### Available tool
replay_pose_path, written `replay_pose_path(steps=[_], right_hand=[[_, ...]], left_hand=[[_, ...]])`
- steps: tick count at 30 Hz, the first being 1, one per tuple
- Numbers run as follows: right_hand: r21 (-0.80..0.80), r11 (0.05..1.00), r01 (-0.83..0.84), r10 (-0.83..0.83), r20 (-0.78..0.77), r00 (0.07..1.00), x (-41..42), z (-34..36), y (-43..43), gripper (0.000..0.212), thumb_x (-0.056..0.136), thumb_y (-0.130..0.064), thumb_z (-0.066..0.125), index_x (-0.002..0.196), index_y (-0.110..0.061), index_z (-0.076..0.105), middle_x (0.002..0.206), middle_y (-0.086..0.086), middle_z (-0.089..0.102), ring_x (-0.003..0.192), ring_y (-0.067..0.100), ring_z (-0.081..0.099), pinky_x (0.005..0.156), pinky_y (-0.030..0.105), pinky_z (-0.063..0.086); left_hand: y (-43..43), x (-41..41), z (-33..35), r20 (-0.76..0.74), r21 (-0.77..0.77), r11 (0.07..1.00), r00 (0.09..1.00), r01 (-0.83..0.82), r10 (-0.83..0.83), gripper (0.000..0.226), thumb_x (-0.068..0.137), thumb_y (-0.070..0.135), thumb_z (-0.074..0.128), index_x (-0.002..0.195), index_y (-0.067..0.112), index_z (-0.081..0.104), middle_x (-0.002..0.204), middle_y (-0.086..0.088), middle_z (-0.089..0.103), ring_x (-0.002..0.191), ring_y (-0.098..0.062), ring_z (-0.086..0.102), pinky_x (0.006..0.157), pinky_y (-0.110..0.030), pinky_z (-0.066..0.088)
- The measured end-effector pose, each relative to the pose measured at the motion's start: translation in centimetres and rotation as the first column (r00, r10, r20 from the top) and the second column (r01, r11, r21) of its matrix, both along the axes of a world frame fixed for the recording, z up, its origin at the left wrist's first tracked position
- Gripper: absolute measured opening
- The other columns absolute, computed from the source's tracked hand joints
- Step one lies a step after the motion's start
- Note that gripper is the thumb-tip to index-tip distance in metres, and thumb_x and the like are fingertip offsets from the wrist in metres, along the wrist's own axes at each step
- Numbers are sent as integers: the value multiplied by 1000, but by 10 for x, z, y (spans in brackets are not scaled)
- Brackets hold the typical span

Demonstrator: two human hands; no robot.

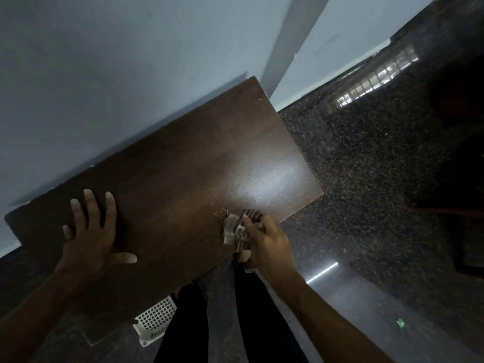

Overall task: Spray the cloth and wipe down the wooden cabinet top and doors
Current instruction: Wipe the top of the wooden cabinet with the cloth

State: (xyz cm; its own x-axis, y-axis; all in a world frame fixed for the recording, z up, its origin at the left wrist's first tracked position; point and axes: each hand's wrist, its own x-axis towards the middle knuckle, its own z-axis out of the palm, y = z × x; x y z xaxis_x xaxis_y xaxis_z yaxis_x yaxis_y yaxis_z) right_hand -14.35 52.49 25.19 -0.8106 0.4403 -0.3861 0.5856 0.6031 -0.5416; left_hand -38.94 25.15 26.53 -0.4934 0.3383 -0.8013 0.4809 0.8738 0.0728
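While the left hand (87,238) is bracing flat with fingers spread, the right hand (264,241) is gripping the cloth (231,229), wiping the cabinet top (183,163) near its front edge; doors likely pending.

Person, viewed from above. Left hand (89,239) with short-trimmed nails; right hand (267,244) of like build. Both forearms (327,305) are bare as far as the near edge of the view. Between them, near centre: two legs in plain black trousers (262,315).

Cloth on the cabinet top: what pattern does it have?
The cloth is striped, dark and pale; head view.
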Motion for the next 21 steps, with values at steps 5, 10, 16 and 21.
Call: replay_pose_path(steps=[5, 10, 16, 21], right_hand=[[117, 957, 265, -256, -84, 963, 6, 9, 75, 37, 92, -6, 56, 126, -18, 66, 113, 9, 57, 88, 13, 53, 74, 22, 44], [312, 845, 433, -433, -73, 898, -1, 8, 125, 37, 91, -13, 68, 127, -19, 66, 97, 0, 39, 75, 17, 42, 68, 34, 44], [58, 960, 272, -268, -76, 960, -11, 18, 11, 18, 96, -25, 66, 113, -20, 66, 101, 10, 71, 85, 26, 67, 72, 35, 56], [63, 986, -156, 162, -103, 981, 0, -1, -108, 29, 90, -33, 69, 112, -49, 60, 115, 5, 66, 102, 23, 64, 82, 35, 57]], left_hand=[[-1, 0, 0, -8, -4, 1000, 1000, 23, -23, 157, 49, 75, 77, 156, 17, -22, 156, -16, -40, 146, -48, -24, 108, -78, 19], [-1, 0, -3, -39, -6, 999, 999, 37, -37, 158, 47, 75, 78, 157, 16, -19, 159, -19, -34, 147, -50, -20, 106, -79, 20], [-4, -1, -6, -58, 12, 999, 998, 40, -39, 156, 46, 81, 70, 156, 19, -21, 159, -17, -35, 147, -49, -22, 108, -78, 18], [-5, 1, -6, -70, 11, 999, 997, 33, -32, 155, 49, 80, 72, 156, 18, -23, 158, -16, -38, 146, -47, -25, 110, -76, 16]])
